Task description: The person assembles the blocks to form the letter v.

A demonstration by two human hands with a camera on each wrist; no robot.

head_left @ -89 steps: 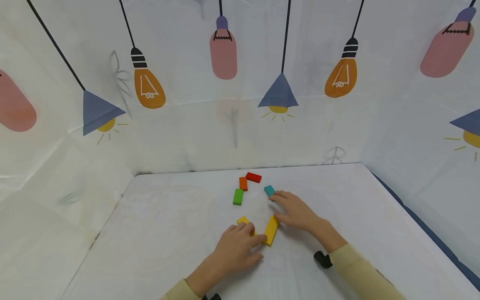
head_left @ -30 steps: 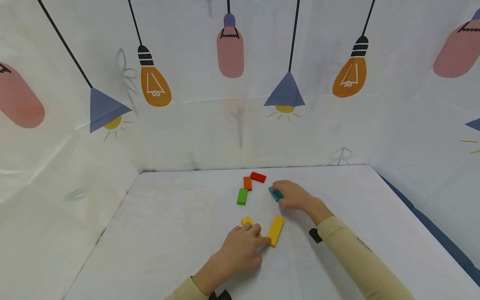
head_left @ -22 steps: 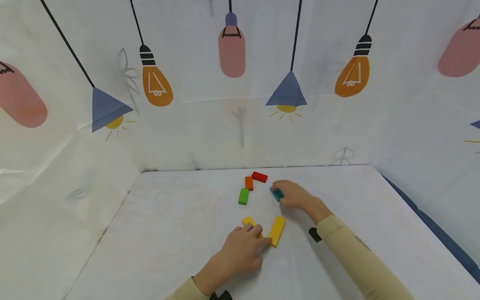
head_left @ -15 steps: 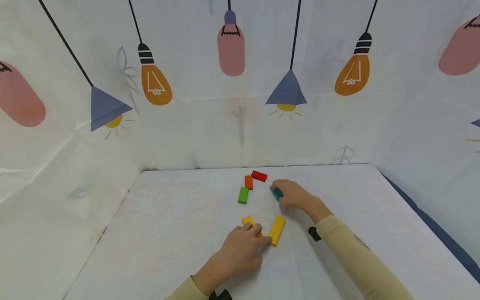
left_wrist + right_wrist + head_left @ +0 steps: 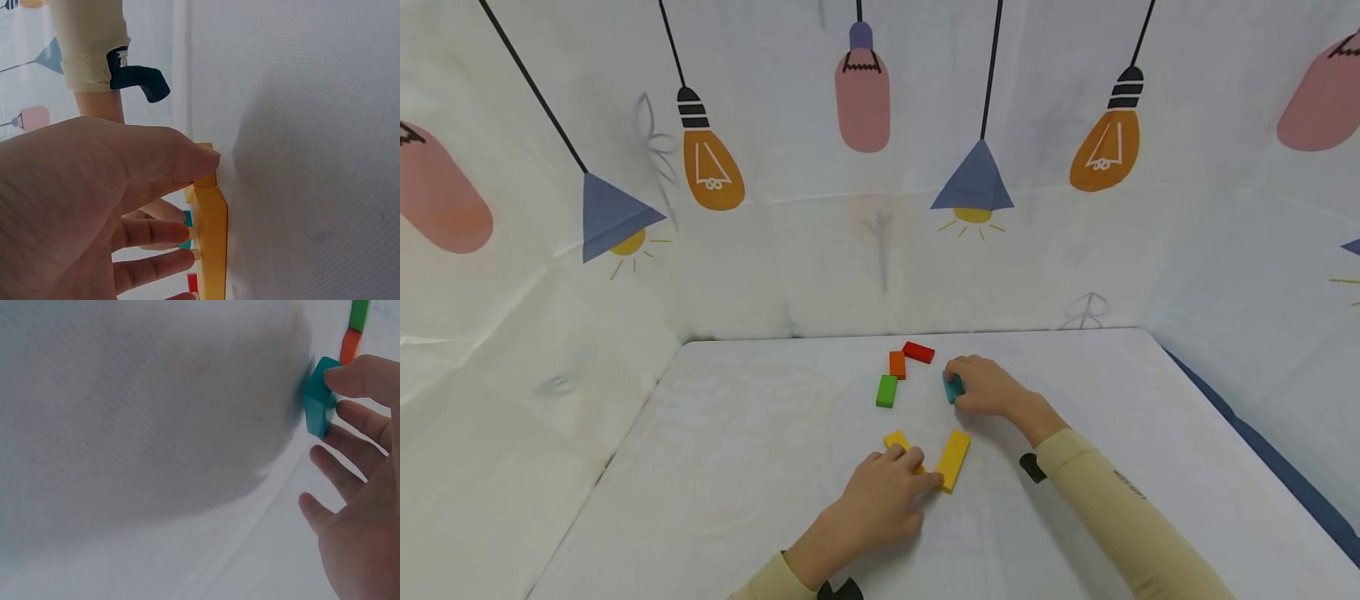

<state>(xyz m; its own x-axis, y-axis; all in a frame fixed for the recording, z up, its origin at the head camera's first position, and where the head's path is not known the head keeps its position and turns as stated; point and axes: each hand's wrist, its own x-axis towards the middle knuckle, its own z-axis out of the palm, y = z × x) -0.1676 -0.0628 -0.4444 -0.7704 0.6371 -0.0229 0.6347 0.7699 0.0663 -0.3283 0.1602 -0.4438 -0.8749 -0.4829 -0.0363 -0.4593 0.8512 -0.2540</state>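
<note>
My right hand (image 5: 992, 389) pinches a small teal block (image 5: 952, 390) at the right of the group. In the right wrist view the thumb presses one face of the teal block (image 5: 317, 403) and fingertips touch its other side; the remaining fingers are spread. My left hand (image 5: 880, 500) lies over a yellow block (image 5: 894, 437), partly hidden under the fingers. Its index finger reaches the near end of a second yellow block (image 5: 955, 458). In the left wrist view, fairly straight fingertips touch the long side of a yellow block (image 5: 214, 244), the thumb held apart.
A green block (image 5: 887, 391), an orange block (image 5: 897, 364) and a red block (image 5: 919, 352) form a bent line toward the back of the white table (image 5: 760, 433). Behind rises a fabric wall (image 5: 805, 267) printed with lamps.
My right hand has moved from beside the right yellow block to the teal block and taken hold of it. The teal block has turned slightly. My left hand stays nearly still.
</note>
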